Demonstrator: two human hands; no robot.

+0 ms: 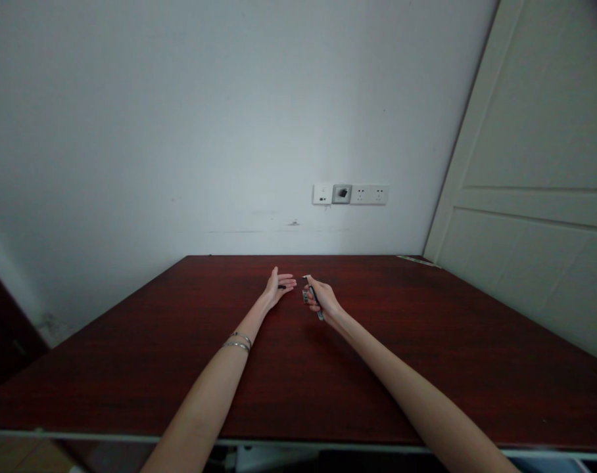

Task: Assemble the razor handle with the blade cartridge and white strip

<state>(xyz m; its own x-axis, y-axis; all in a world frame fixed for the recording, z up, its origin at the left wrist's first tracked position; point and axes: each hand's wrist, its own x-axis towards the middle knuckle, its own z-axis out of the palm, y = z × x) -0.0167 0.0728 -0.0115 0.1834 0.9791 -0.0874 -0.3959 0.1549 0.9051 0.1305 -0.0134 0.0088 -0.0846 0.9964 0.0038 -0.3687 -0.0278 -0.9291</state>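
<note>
Both my arms reach out over a dark red-brown wooden table (427,368). My left hand (277,286) is held palm up with the fingers stretched out, and a small dark piece (281,287) lies across its fingers. Two thin bracelets (239,341) circle that wrist. My right hand (321,297), a little to the right, is closed around a slim grey pen-like tool (314,297) whose ends stick out above and below the fingers. The two hands are close together but apart, above the far middle of the table.
A white wall stands behind the table with a row of sockets (350,194). A white door (535,197) runs along the right side. A thin flat object (417,260) lies at the far right corner of the table.
</note>
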